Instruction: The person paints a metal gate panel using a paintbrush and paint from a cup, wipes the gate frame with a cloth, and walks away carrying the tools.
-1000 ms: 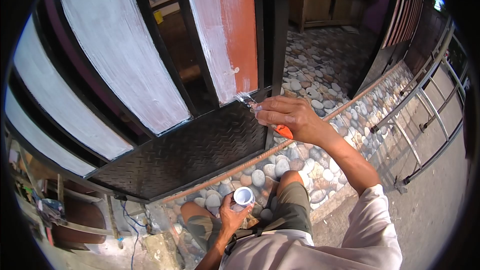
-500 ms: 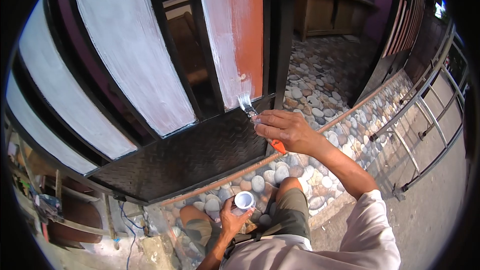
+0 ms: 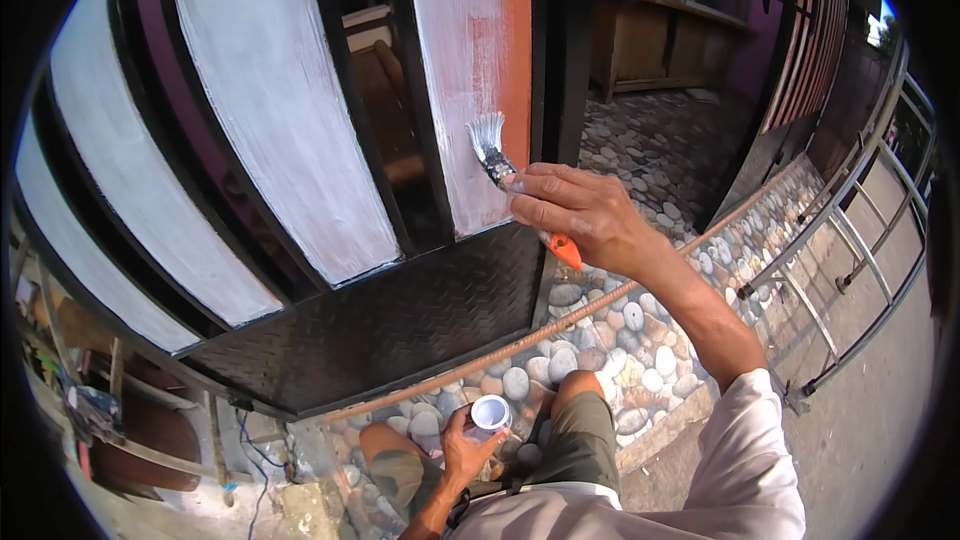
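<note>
My right hand (image 3: 585,212) is closed round a paintbrush (image 3: 497,164) whose orange handle end pokes out below the palm. Its white-loaded bristles lie against an orange panel (image 3: 514,70) of the gate, which is coated white over its left and lower parts. Down near my lap, my left hand (image 3: 468,450) grips a small tub of white paint (image 3: 490,413), its open top facing up. Left of the brush stands another slat (image 3: 270,90), covered in white, between black frame bars.
Below the slats is a dark textured gate panel (image 3: 400,325). Pebble-set flooring (image 3: 630,340) runs along the gate and through the opening. At right lies a metal ladder-like frame (image 3: 850,230); a blue cord (image 3: 262,460) and wooden pieces (image 3: 215,445) are at lower left.
My right hand has carried the brush upward along the panel from its bottom edge. White now covers more of the orange there. My left hand holds the tub in nearly the same place.
</note>
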Tool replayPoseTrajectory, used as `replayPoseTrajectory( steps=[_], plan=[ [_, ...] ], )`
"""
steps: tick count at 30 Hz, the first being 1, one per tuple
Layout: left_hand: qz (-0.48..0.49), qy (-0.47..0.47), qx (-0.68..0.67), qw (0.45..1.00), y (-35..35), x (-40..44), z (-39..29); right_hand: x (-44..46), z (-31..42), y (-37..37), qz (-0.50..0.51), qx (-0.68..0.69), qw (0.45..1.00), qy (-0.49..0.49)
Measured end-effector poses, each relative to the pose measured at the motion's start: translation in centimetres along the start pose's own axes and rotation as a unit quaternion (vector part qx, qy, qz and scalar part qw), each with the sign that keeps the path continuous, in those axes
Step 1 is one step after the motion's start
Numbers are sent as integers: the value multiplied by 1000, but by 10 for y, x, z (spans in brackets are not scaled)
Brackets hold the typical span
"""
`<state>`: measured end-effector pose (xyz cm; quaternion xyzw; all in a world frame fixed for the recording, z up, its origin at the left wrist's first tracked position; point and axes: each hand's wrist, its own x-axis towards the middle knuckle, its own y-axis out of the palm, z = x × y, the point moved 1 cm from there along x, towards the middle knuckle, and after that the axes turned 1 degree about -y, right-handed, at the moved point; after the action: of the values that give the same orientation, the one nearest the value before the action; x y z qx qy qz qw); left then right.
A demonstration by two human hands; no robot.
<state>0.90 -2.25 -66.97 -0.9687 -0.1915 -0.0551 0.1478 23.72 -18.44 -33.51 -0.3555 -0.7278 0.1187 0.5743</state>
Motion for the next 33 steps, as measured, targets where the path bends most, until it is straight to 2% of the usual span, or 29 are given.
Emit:
replayPoseTrajectory(
  steps=[1,3,4,7,9,12,13,15,17,19,21,22,24,25,27,29,32,33],
  plan=[
    [-2,3,-2,1000,-1,2,-6,-7,7,2,0,-2,1000,-4],
    [11,-5,13,1000,-5,0,-17,-15,15,5,147,94,984,40],
    [11,-4,14,1000,-6,0,-16,-11,11,2,145,146,977,53],
    [13,0,26,1000,-7,1,-17,27,-11,-23,120,119,983,69],
    [5,-5,30,1000,-7,1,-19,58,-35,-34,-21,68,997,4],
    [-7,9,17,1000,-6,2,-10,94,-46,-60,-105,-74,990,-67],
    [-8,9,17,1000,-6,1,-7,97,-46,-62,-106,-73,989,-68],
    [-9,5,18,1000,-5,1,-3,97,-47,-68,-195,-119,968,-108],
    [-10,2,19,1000,-5,1,-5,81,-43,-49,-152,-96,980,-86],
    [-11,2,20,1000,-7,1,-8,54,-36,-25,-86,-16,996,-32],
    [-12,3,18,1000,-9,1,-13,38,-11,-22,-7,33,999,-13],
    [-11,3,40,999,-12,2,-19,37,-10,-25,-8,31,999,-17],
    [-9,-1,35,999,-12,3,-18,37,-8,-32,81,118,990,5],
    [-5,-9,31,999,-13,1,-17,44,-10,-39,79,117,990,5],
    [-8,-4,25,1000,-12,1,-11,71,-27,-55,48,177,981,61],
    [-15,3,19,1000,-14,3,-10,95,-54,-64,-53,82,995,0],
    [-20,14,21,999,-13,6,-13,121,-70,-82,-128,-49,989,-55],
    [-21,5,19,1000,-13,6,-15,122,-69,-82,-129,-49,989,-56]
  ],
)
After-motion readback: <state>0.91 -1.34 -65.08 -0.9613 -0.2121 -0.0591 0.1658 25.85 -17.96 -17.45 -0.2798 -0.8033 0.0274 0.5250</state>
